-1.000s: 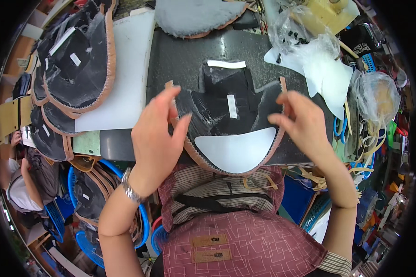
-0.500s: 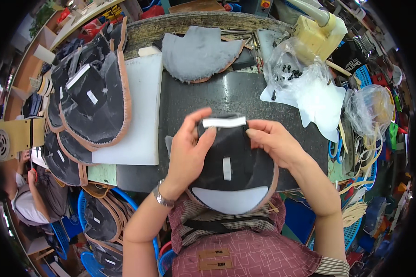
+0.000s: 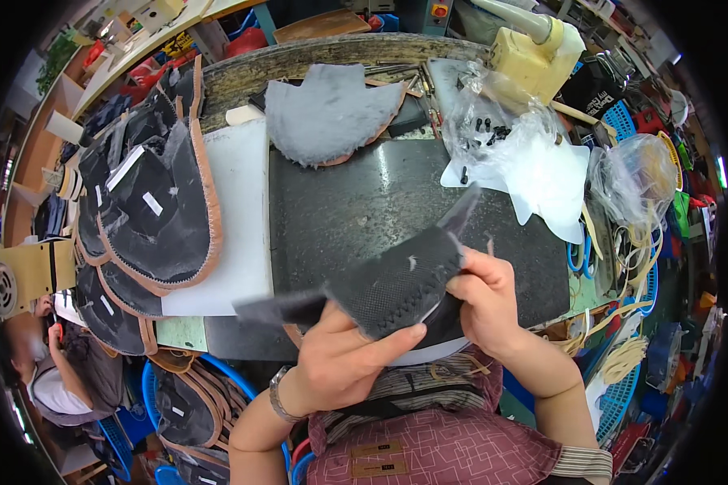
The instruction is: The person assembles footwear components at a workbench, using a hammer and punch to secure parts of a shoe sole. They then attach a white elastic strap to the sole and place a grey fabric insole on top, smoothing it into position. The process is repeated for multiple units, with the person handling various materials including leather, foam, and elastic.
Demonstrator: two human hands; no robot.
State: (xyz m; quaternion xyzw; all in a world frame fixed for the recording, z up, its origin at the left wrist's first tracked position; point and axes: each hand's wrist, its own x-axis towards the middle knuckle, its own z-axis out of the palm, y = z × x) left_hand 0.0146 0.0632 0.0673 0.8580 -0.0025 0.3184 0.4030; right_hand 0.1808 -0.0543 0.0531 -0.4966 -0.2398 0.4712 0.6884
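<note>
Close in front of my body, a black fabric piece (image 3: 396,279) with dark zigzag stitching is bent over between my two hands. My left hand (image 3: 344,356) holds its lower left edge, index finger stretched along that edge. At the right edge, my right hand (image 3: 487,299) pinches the fabric between thumb and fingers. Dark flaps stick out at both ends, the left one smeared by motion. Part of a pale, curved panel (image 3: 433,353) shows under the piece. Beyond it, a grey fleecy piece (image 3: 323,113) with tan edging lies on the dark work board (image 3: 340,194).
Stacked black pieces with tan edging (image 3: 158,218) lie on a white board (image 3: 239,210) at left. More fill a blue basket (image 3: 148,384) below. At right are a plastic bag with small black parts (image 3: 493,133), blue-handled scissors (image 3: 576,257) and a yellowish block (image 3: 534,65). Another person (image 3: 65,372) sits far left.
The black piece has been turned and folded over, so its white strips no longer show. My left hand has moved down, and my right hand has also come lower. The view has shifted slightly.
</note>
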